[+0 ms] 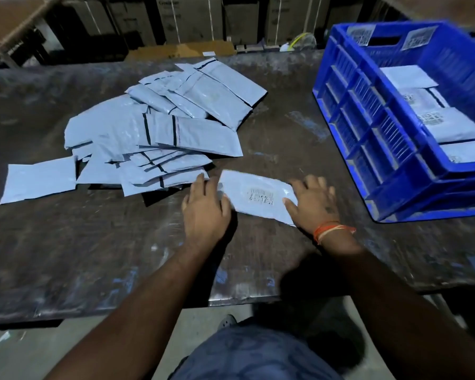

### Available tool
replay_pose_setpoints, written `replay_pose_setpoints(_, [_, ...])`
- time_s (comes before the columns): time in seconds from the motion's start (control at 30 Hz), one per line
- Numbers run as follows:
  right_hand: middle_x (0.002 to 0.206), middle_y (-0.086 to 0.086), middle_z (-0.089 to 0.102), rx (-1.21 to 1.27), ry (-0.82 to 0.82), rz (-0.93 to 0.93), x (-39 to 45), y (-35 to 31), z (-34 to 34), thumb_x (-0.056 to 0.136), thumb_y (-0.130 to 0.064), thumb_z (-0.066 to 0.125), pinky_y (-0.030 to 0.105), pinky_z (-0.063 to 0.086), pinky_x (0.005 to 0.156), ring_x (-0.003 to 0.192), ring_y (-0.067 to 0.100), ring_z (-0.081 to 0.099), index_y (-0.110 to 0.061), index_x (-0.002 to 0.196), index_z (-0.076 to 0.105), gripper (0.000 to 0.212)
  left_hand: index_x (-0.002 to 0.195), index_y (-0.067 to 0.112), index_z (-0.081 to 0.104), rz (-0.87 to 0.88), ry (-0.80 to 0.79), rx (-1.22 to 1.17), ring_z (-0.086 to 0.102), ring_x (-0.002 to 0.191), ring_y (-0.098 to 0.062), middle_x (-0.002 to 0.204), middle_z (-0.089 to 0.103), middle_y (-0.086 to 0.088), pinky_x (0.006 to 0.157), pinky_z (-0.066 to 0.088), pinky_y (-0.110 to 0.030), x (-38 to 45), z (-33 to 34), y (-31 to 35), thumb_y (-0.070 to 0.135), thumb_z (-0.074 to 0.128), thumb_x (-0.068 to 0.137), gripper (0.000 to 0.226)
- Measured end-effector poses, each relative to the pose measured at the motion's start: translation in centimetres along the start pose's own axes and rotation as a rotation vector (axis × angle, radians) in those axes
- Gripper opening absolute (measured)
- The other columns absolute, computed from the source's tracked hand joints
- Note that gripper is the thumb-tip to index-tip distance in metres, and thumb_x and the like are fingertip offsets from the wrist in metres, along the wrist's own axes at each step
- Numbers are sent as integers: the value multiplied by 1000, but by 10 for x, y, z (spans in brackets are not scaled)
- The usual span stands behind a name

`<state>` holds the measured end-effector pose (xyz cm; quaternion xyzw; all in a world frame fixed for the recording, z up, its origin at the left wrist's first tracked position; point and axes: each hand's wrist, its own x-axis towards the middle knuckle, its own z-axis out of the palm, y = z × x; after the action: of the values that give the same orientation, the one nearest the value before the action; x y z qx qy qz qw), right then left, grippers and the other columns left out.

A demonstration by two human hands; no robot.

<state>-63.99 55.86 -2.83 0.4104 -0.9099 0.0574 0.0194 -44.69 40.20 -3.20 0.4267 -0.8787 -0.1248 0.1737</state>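
Hands first: left hand [206, 211] and right hand [313, 204] lie flat, fingers spread, pressing either end of a labelled packet [258, 198] on the table [93, 256], with the pile [159, 127] of mailers just beyond and the crate [368, 127] off right.

The pale grey poly mailer [254, 198] lies flat on the dark worktable [93, 256], label side up, with its long axis slanting from upper left down to lower right. A white barcode label (print too blurred to read) sits near its middle. The left hand [205, 212] touches its left end, and the right hand [313, 204] rests on its right end.
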Motion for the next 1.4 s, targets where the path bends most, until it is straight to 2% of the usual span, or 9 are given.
replay_pose_setpoints(0.17, [103,18,67,61,23,337,-18,6,-5,86,-50,48,45,48,87,101,39,60,-8,110,59,49,127,21,57,-195,11,-88,59,109,-33,127,48,-9,92,50,-46,8,-13,7,41,50,94,40])
replay_pose_setpoints(0.37, [73,1,62,355,-86,-91,-49,-41,-16,93,-40,58,33,40,64,80,30,63,-19,83,58,24,128,22,57,-2,-192,-165,54,115,-35,123,57,-13,97,47,-44,30,5,17,49,47,87,50])
replay_pose_setpoints(0.5, [58,1,56,544,47,-25,-39,-34,-13,90,-25,64,30,30,59,64,28,59,-14,69,58,25,132,22,51,141,-263,-90,46,121,-34,131,51,-8,99,44,-46,40,11,37,66,50,75,72])
replay_pose_setpoints(0.67, [69,0,65,563,127,204,-21,10,-11,84,-25,60,32,49,64,67,22,63,-16,79,67,13,147,34,33,351,-383,15,39,126,-30,132,44,-6,103,42,-46,46,23,57,78,61,63,99])
replay_pose_setpoints(0.93, [88,5,67,544,227,189,-14,20,-12,79,-15,58,31,44,84,82,27,63,-15,89,74,19,155,33,30,562,-514,127,21,144,-33,157,30,-6,119,23,-49,64,15,25,67,56,80,86])
replay_pose_setpoints(1.07, [120,10,63,414,240,41,2,5,-3,85,-36,41,34,38,96,111,34,55,-15,122,68,50,158,26,27,432,-354,25,12,152,-31,164,24,-6,121,18,-55,56,17,33,66,22,90,79])
replay_pose_setpoints(1.17, [158,6,33,233,47,-24,15,-4,-2,97,-43,37,48,30,109,147,27,25,-30,151,39,56,158,23,26,353,-253,17,6,153,-35,166,18,-10,121,14,-57,42,26,63,55,23,100,66])
replay_pose_setpoints(1.27, [167,2,10,73,-93,-72,18,-2,8,103,-50,30,47,20,113,153,22,3,-38,156,23,54,158,28,23,322,-266,52,-2,154,-36,167,6,-13,121,9,-60,26,42,68,53,24,104,60])
replay_pose_setpoints(1.4, [167,3,1,59,-153,33,11,5,14,102,-55,26,49,15,117,153,25,0,-48,154,18,53,156,45,18,199,-237,114,-11,153,-39,167,-9,-15,120,0,-64,13,50,46,57,22,103,55])
